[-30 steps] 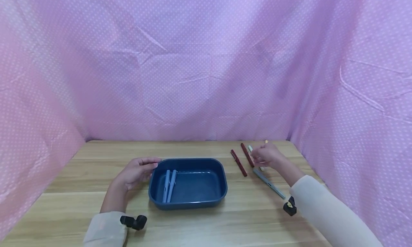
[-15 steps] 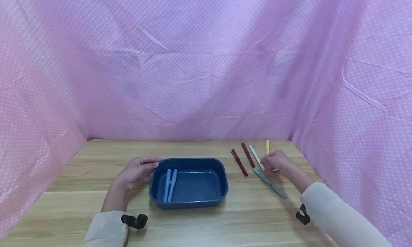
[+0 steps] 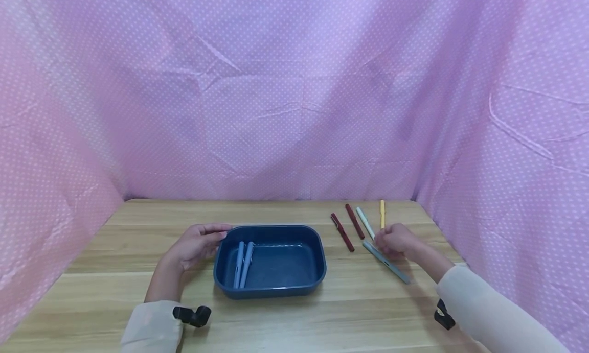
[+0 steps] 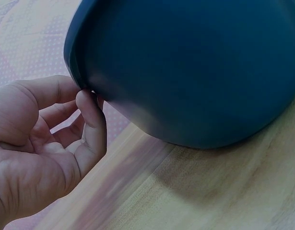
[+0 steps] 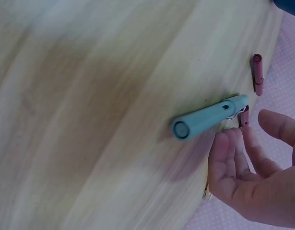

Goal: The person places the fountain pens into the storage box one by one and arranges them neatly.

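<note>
In the head view a dark blue rectangular tray (image 3: 294, 293) stands on the table, with two light blue pens (image 3: 242, 265) lying in its left side. My left hand (image 3: 199, 244) pinches its far left corner rim between thumb and fingers, as the left wrist view shows close up. My right hand (image 3: 397, 240) is low over the near end of a white pen (image 3: 365, 222), beside a grey-green pen (image 3: 385, 262). From the right wrist view, the thumb (image 5: 277, 125) stands apart from the fingers, whose tips are right by the grey-green pen.
Two dark red pens (image 3: 342, 232) (image 3: 355, 221) lie between tray and right hand. A yellow pen (image 3: 382, 213) points away behind that hand, its near end covered. Pink dotted cloth (image 3: 294, 138) hangs around the wooden table (image 3: 152, 217).
My right hand has moved right and toward the body, away from the second dark red pen, uncovering more of the white and yellow pens. The left hand stays at the tray corner.
</note>
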Motion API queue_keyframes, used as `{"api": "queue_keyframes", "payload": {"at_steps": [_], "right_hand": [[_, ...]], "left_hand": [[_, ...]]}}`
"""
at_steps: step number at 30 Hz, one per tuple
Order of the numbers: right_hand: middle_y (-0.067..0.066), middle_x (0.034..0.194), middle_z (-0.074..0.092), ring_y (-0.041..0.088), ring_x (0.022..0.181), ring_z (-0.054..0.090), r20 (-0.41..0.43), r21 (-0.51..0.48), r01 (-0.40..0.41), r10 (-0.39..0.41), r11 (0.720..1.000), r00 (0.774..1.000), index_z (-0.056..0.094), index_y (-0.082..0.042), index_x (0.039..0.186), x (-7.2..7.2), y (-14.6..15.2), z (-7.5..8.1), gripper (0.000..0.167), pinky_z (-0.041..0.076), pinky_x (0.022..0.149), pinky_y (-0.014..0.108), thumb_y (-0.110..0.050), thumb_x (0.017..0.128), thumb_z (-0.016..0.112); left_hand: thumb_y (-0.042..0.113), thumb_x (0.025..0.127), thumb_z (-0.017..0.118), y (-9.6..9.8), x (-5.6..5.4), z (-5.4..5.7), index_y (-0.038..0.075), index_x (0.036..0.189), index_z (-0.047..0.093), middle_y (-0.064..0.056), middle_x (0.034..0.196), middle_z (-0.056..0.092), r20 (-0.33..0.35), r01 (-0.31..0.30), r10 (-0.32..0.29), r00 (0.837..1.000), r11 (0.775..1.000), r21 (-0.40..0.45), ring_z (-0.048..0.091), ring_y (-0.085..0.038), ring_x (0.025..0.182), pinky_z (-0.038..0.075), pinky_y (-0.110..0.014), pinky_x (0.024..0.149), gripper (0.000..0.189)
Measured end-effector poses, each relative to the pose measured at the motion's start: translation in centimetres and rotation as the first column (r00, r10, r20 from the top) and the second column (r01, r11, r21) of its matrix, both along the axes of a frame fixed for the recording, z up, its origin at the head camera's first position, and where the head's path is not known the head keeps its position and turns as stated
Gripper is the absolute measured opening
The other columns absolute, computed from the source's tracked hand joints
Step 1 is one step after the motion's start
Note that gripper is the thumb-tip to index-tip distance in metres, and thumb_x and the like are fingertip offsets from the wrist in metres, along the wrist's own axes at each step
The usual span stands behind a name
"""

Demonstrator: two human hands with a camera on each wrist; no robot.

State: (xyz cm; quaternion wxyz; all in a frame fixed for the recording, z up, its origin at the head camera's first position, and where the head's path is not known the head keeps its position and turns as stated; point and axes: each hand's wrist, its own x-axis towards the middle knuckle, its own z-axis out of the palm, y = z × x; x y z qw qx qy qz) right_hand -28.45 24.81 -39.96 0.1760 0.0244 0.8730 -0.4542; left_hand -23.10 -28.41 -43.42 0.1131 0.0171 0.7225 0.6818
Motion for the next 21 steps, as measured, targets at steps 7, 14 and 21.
{"api": "queue_keyframes", "payload": {"at_steps": [7, 14, 21], "right_hand": [[0.003, 0.077, 0.059, 0.011, 0.064, 0.049, 0.012, 0.005, -0.080, 0.080, 0.997, 0.997, 0.063, 0.007, 0.107, 0.3, 0.6, -0.4, 0.015, 0.046, 0.057, 0.024, -0.001, 0.093, 0.065], [0.002, 0.076, 0.059, 0.013, 0.066, 0.050, -0.012, 0.065, -0.117, 0.118, 0.991, 0.993, 0.065, 0.006, 0.112, 0.5, 1.1, -0.7, 0.027, 0.048, 0.058, 0.026, 0.001, 0.086, 0.069], [0.002, 0.075, 0.057, 0.012, 0.064, 0.050, -0.020, 0.048, -0.138, 0.139, 0.989, 0.990, 0.066, 0.008, 0.110, 0.7, 1.2, -1.0, 0.028, 0.045, 0.053, 0.023, 0.003, 0.083, 0.072]], "left_hand": [[0.015, 0.101, 0.067, 0.0, -0.1, -0.2, -0.006, 0.137, 0.060, -0.005, 0.118, 0.073, -0.015, 0.015, -0.015, 1.000, 0.999, 0.049, 0.068, -0.013, 0.098, 0.058, -0.030, 0.084, 0.043], [0.015, 0.100, 0.068, 0.1, -0.1, -0.1, -0.005, 0.136, 0.060, -0.004, 0.116, 0.073, -0.015, 0.015, -0.015, 1.000, 0.999, 0.047, 0.068, -0.013, 0.096, 0.058, -0.030, 0.083, 0.042], [0.015, 0.100, 0.068, 0.0, -0.1, -0.2, -0.005, 0.135, 0.062, -0.004, 0.115, 0.073, -0.014, 0.007, -0.007, 1.000, 0.999, 0.044, 0.068, -0.014, 0.096, 0.058, -0.030, 0.083, 0.040]]}}
